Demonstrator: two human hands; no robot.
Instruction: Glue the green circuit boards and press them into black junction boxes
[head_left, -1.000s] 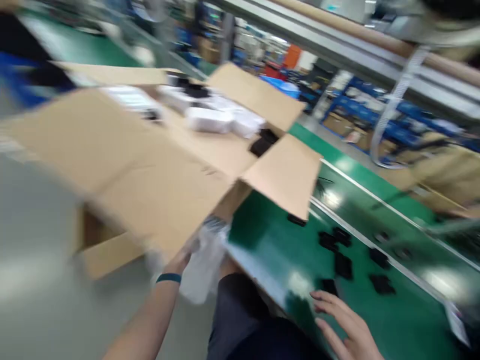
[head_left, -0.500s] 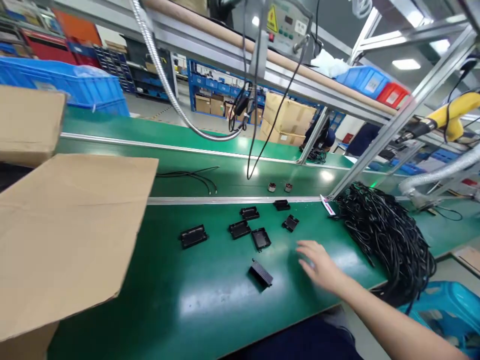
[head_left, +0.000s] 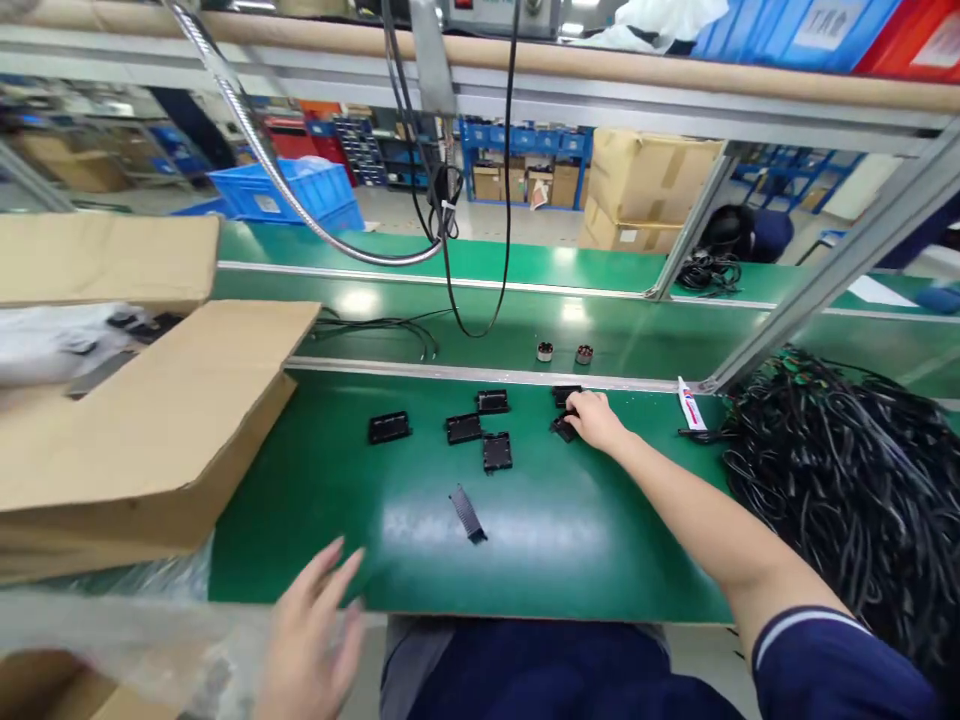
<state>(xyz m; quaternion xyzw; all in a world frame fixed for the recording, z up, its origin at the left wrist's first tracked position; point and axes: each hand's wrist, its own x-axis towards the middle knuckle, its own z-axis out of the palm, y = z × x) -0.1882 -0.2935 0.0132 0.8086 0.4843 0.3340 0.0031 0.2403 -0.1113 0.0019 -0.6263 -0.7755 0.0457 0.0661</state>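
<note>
My right hand (head_left: 594, 420) reaches to the far side of the green bench, its fingers closed on a small black plastic housing (head_left: 564, 428). Just behind it lies another black housing (head_left: 564, 393), partly covered by the fingers. My left hand (head_left: 315, 630), blurred, hovers at the bench's near edge with fingers apart and nothing in them. Several open black housings lie in the middle, among them one on the left (head_left: 389, 428) and one lower down (head_left: 496, 453). Nearest me rests a ribbed black part (head_left: 468, 514).
An open cardboard box (head_left: 150, 430) takes up the left side. A large heap of black cables (head_left: 847, 500) lies at right, beside a white tube (head_left: 691, 405). Two small round metal parts (head_left: 583, 354) stand behind the rail. A black cable loop (head_left: 480, 330) hangs above the bench.
My right hand has moved away from me and closed on a black housing. My left hand has come into view at the near edge. The view has swung left and downward.
</note>
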